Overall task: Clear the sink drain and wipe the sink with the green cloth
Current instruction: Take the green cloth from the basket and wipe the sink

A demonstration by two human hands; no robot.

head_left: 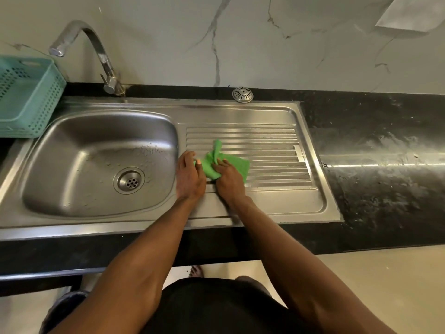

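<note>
**Green cloth bunched in both hands on the draining board**

Steel edge and black counter (385, 141) lie nearest, with two bare forearms reaching over them. The left hand (190, 177) and the right hand (228, 179) sit side by side at the near left corner of the ribbed draining board (265, 150). Both hold the green cloth (216, 162): the left thumb and fingers pinch its left edge, and the right fingers curl over its crumpled middle. One flap lies flat on the ribs to the right; another sticks up behind the hands. Left of them, the sink (72, 150) shows water droplets and an uncovered drain (130, 181). Farther back, a round metal strainer cover (242, 94) rests on the counter by the marbled wall. The tap (96, 51) rises at the far left, beside a teal basket (26, 97).
</note>
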